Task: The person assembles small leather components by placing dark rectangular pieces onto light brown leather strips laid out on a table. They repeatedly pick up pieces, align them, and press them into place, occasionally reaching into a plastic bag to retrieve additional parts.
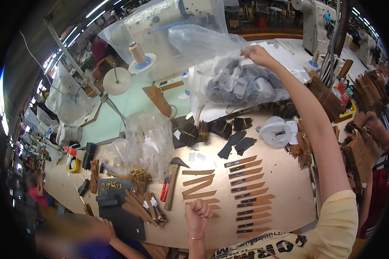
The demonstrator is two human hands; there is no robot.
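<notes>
My right arm reaches across the table, and my right hand is closed on the edge of a clear plastic bag. Just below it lies another clear bag filled with dark wrapped bundles. My left hand is a fist, low over the near part of the table; its curled fingers hide whatever may be inside. Brown leather strips lie beside it, partly covered by the hand. To its right runs a column of several brown strips with dark pieces on them.
A hammer and red-handled pliers lie left of the strips, near bundled brown straps. Crumpled plastic and black bundles sit farther back. A co-worker's arm rests at lower left; another person stands at right.
</notes>
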